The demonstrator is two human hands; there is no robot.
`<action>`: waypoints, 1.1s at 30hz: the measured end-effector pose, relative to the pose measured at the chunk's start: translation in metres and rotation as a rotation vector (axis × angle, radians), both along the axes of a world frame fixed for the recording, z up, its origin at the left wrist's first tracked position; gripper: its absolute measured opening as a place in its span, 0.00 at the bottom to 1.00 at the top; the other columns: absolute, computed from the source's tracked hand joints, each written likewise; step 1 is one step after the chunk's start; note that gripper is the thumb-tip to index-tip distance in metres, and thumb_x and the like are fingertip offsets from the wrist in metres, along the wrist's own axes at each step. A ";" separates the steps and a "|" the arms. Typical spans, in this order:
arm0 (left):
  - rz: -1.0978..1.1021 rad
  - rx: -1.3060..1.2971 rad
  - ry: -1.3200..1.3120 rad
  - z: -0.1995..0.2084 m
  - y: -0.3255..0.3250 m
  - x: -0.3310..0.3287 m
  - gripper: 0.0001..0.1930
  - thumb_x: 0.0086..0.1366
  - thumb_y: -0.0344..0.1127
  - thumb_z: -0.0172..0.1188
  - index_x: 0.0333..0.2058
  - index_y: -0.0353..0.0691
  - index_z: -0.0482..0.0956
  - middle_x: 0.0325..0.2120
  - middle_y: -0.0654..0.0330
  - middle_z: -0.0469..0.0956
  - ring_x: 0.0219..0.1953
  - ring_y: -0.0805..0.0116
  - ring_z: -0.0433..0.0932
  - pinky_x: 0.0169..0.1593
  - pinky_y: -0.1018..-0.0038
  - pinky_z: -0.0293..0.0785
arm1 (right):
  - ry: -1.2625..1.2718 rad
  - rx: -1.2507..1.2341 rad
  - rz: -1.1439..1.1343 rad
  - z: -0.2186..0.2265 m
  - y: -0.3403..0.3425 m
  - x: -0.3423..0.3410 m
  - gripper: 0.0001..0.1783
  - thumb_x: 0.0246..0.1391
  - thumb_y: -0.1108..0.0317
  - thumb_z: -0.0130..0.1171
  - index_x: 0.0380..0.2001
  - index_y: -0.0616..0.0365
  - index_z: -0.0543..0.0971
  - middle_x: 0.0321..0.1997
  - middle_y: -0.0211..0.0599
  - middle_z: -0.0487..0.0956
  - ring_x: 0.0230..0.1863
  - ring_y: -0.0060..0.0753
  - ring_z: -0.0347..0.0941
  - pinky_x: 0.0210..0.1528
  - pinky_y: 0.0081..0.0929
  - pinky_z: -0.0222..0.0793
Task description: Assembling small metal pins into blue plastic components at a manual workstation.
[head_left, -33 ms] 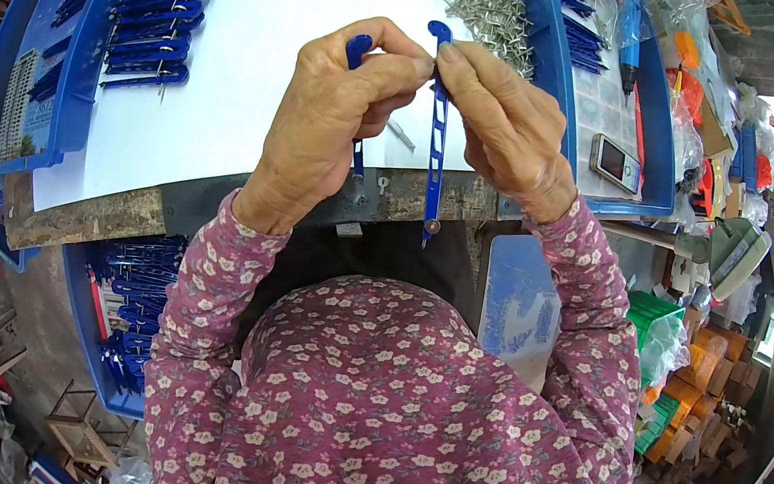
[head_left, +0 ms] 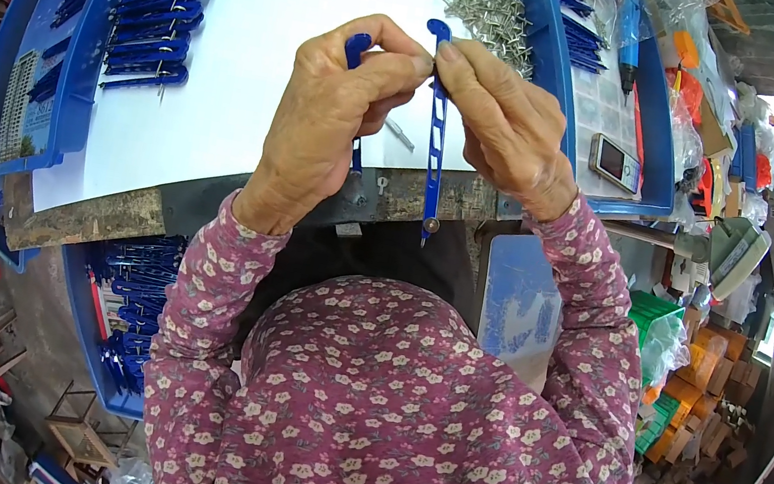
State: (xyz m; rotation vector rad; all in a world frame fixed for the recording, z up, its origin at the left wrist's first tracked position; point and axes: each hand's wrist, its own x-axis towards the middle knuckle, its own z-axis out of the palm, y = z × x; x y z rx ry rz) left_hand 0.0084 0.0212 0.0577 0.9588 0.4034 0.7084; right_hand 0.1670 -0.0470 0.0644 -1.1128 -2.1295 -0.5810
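Both hands are raised over the near edge of the white work surface (head_left: 252,69), fingertips almost meeting. My right hand (head_left: 517,126) pinches a slim blue slotted plastic strip (head_left: 436,154) near its rounded top. The strip hangs down past the table edge, with a round metal piece at its lower end. My left hand (head_left: 320,120) is closed around a second blue strip (head_left: 359,43), whose rounded end sticks up by the curled forefinger. Part of that strip shows below the palm. Left thumb and forefinger press together beside the first strip; anything tiny between them is hidden.
A heap of metal pins (head_left: 494,11) lies beyond my right hand. Blue strips (head_left: 161,4) are stacked at the left, beside a blue tray (head_left: 77,92). On the right tray sit a small device with a screen (head_left: 614,164) and a blue screwdriver-like tool (head_left: 630,37). A metal rod (head_left: 401,135) lies between the hands.
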 end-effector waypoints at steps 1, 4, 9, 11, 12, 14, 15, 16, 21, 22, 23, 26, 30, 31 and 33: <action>0.000 0.001 -0.002 0.001 -0.001 0.001 0.05 0.55 0.31 0.55 0.24 0.37 0.73 0.13 0.72 0.63 0.14 0.88 0.53 0.17 0.89 0.46 | -0.033 0.001 -0.006 0.002 0.000 0.000 0.22 0.36 0.86 0.56 0.42 0.67 0.73 0.39 0.48 0.75 0.34 0.40 0.75 0.31 0.25 0.73; 0.071 0.171 0.066 0.001 0.000 0.001 0.05 0.57 0.32 0.54 0.25 0.40 0.72 0.13 0.75 0.61 0.14 0.88 0.52 0.16 0.87 0.43 | -0.082 0.009 -0.002 0.003 0.001 0.002 0.22 0.37 0.86 0.55 0.41 0.68 0.73 0.39 0.48 0.75 0.34 0.40 0.76 0.31 0.25 0.73; 0.192 0.604 0.129 0.000 0.008 0.003 0.06 0.56 0.31 0.53 0.24 0.36 0.72 0.13 0.71 0.65 0.16 0.85 0.59 0.18 0.84 0.52 | -0.045 -0.022 0.022 0.004 0.006 0.004 0.20 0.38 0.86 0.53 0.40 0.68 0.73 0.37 0.47 0.76 0.32 0.41 0.76 0.30 0.25 0.73; 0.199 0.647 0.184 -0.003 0.010 0.001 0.05 0.56 0.31 0.53 0.24 0.37 0.72 0.12 0.70 0.64 0.16 0.85 0.59 0.18 0.83 0.53 | 0.057 -0.128 0.037 0.007 0.010 0.001 0.17 0.37 0.86 0.53 0.37 0.68 0.73 0.32 0.46 0.76 0.30 0.38 0.76 0.29 0.25 0.73; 0.202 0.688 0.238 -0.005 0.012 0.000 0.04 0.56 0.30 0.52 0.24 0.37 0.72 0.12 0.70 0.64 0.15 0.84 0.60 0.18 0.83 0.54 | 0.056 -0.127 0.040 0.008 0.010 0.001 0.17 0.37 0.86 0.53 0.37 0.68 0.73 0.32 0.46 0.76 0.30 0.38 0.76 0.29 0.25 0.73; 0.222 0.768 0.278 -0.009 0.014 -0.001 0.04 0.55 0.30 0.52 0.24 0.38 0.72 0.11 0.69 0.64 0.14 0.83 0.60 0.18 0.82 0.54 | 0.247 -0.409 0.032 0.013 0.009 -0.001 0.12 0.42 0.85 0.52 0.34 0.66 0.73 0.26 0.44 0.76 0.28 0.33 0.76 0.27 0.24 0.72; 0.240 0.848 0.319 -0.010 0.015 -0.001 0.03 0.55 0.29 0.52 0.23 0.38 0.71 0.10 0.68 0.63 0.13 0.82 0.59 0.17 0.82 0.54 | 0.372 -0.471 0.006 0.014 0.011 -0.006 0.05 0.49 0.79 0.50 0.31 0.64 0.74 0.21 0.37 0.74 0.22 0.24 0.73 0.21 0.18 0.68; 0.241 0.849 0.317 -0.010 0.017 0.000 0.03 0.55 0.29 0.52 0.23 0.38 0.71 0.10 0.68 0.63 0.13 0.82 0.59 0.17 0.82 0.54 | 0.370 -0.470 0.005 0.013 0.013 -0.007 0.05 0.49 0.79 0.50 0.31 0.64 0.74 0.21 0.37 0.74 0.22 0.24 0.73 0.21 0.18 0.68; 0.175 0.956 0.372 -0.012 0.021 0.000 0.05 0.59 0.29 0.52 0.26 0.35 0.71 0.15 0.68 0.65 0.18 0.83 0.62 0.21 0.85 0.59 | 0.954 -0.842 -0.064 0.013 0.020 -0.010 0.13 0.55 0.64 0.50 0.22 0.62 0.74 0.13 0.26 0.68 0.11 0.12 0.60 0.12 0.10 0.54; 0.176 0.956 0.371 -0.013 0.022 0.000 0.05 0.59 0.29 0.52 0.26 0.35 0.71 0.15 0.68 0.65 0.18 0.83 0.62 0.21 0.85 0.59 | 1.067 -0.948 -0.081 0.013 0.022 -0.009 0.15 0.55 0.63 0.49 0.19 0.62 0.74 0.10 0.26 0.67 0.09 0.13 0.59 0.09 0.11 0.53; 0.170 0.959 0.376 -0.015 0.023 0.001 0.05 0.59 0.29 0.51 0.26 0.35 0.71 0.14 0.68 0.65 0.18 0.83 0.62 0.21 0.84 0.59 | 1.144 -0.977 -0.086 0.011 0.024 -0.010 0.17 0.54 0.61 0.50 0.18 0.60 0.74 0.10 0.25 0.66 0.07 0.13 0.56 0.07 0.11 0.49; 0.172 0.957 0.394 -0.019 0.024 0.003 0.05 0.59 0.29 0.52 0.25 0.36 0.71 0.15 0.68 0.65 0.18 0.83 0.62 0.21 0.84 0.59 | 1.281 -1.037 -0.044 0.002 0.027 -0.008 0.16 0.54 0.62 0.51 0.17 0.59 0.74 0.10 0.24 0.65 0.07 0.12 0.56 0.07 0.11 0.50; 0.189 0.890 0.412 -0.025 0.023 0.006 0.05 0.59 0.30 0.52 0.25 0.36 0.71 0.16 0.69 0.66 0.18 0.83 0.62 0.21 0.85 0.58 | 1.399 -1.108 -0.021 -0.003 0.029 -0.006 0.15 0.53 0.60 0.53 0.20 0.59 0.73 0.12 0.21 0.62 0.10 0.09 0.55 0.10 0.09 0.49; 0.189 0.889 0.412 -0.026 0.023 0.007 0.05 0.59 0.30 0.52 0.25 0.36 0.71 0.16 0.69 0.66 0.18 0.83 0.62 0.21 0.85 0.58 | 1.335 -0.990 -0.005 -0.008 0.031 -0.007 0.14 0.53 0.61 0.53 0.20 0.60 0.74 0.12 0.21 0.64 0.10 0.10 0.55 0.10 0.09 0.49; 0.327 0.860 0.316 -0.029 0.023 0.013 0.02 0.55 0.30 0.53 0.25 0.39 0.71 0.09 0.65 0.67 0.11 0.78 0.64 0.17 0.79 0.58 | 1.270 -0.873 0.008 -0.012 0.034 -0.011 0.14 0.53 0.62 0.54 0.20 0.60 0.75 0.12 0.22 0.65 0.10 0.10 0.55 0.10 0.09 0.49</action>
